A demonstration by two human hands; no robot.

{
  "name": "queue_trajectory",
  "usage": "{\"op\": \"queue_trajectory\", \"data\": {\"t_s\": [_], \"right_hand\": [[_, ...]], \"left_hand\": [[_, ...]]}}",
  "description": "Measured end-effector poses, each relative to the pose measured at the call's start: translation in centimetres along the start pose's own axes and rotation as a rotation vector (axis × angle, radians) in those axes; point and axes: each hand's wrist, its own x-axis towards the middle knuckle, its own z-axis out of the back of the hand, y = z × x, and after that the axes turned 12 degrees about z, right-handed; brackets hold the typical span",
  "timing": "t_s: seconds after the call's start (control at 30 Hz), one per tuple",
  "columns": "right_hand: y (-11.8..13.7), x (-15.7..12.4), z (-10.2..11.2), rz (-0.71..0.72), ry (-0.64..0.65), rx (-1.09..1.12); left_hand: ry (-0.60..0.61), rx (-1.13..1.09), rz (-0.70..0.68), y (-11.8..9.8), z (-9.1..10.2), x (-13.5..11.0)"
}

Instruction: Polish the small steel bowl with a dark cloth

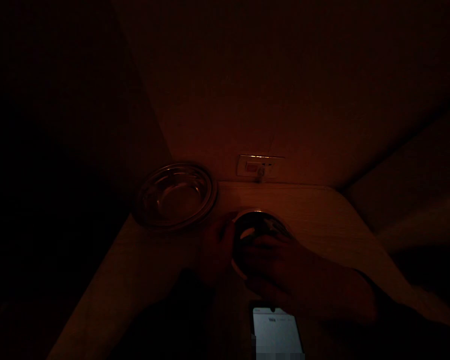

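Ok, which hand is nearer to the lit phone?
Right. The right hand is over the bowl, just beyond the far end of the phone; the left hand is farther off, at the bowl's left side.

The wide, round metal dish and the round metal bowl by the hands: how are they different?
The wide, round metal dish looks bigger; the round metal bowl looks smaller. The dish's inside shows openly, but the right hand covers part of the bowl, with the left hand at its side. Both are round and shiny.
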Motion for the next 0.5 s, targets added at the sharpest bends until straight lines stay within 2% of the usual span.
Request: {"op": "queue_trajectory", "data": {"t_s": [0.2,0.5], "right_hand": [[-0.2,0.3,-0.6,-0.020,-0.010,-0.051],[-0.1,-0.7,0.8,-0.024,0.040,0.023]], "left_hand": [[-0.012,-0.018,0.019,0.1,0.0,0.1],[0.006,0.009,0.020,-0.4,0.2,-0.3]]}}
